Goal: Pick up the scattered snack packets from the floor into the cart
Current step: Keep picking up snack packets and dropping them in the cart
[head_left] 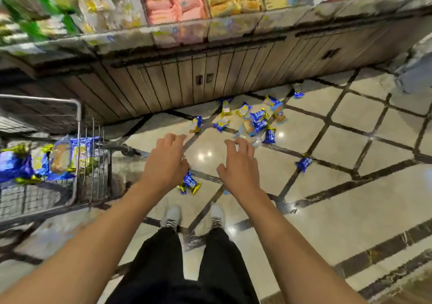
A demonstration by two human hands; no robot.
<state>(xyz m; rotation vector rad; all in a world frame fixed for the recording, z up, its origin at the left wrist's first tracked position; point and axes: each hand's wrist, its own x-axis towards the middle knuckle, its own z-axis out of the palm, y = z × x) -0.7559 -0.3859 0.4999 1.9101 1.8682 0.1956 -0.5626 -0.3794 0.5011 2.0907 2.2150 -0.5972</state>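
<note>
My left hand [164, 161] has its fingers [171, 139] spread and slightly curled, holding nothing; my right hand [238, 163] is the same, fingers [236, 143] apart and bent, empty. Both reach forward, palms down, over the floor [327, 201], with bare forearms behind them.

Just below my left hand lies one blue-and-gold packet [189, 183]. Beyond my fingertips I see the main scatter of snack packets [254, 119], crinkly foil in blue and yellow, some overlapping, close to the foot of the shelf unit. One stray blue packet [304, 163] lies apart to the right, another [298, 90] near the shelf base.

The floor is glossy pale tile crossed by dark diagonal strips, with ceiling lights reflected in it. The shelf base [187, 81] is ribbed wood-look panelling; above it, blurred shelves hold pink, yellow and green packs.

To my left stands the wire cart [78, 154], thin metal bars, already holding several blue, gold and clear packets [46, 161]. Below me I see black trousers and light shoes [171, 215].
</note>
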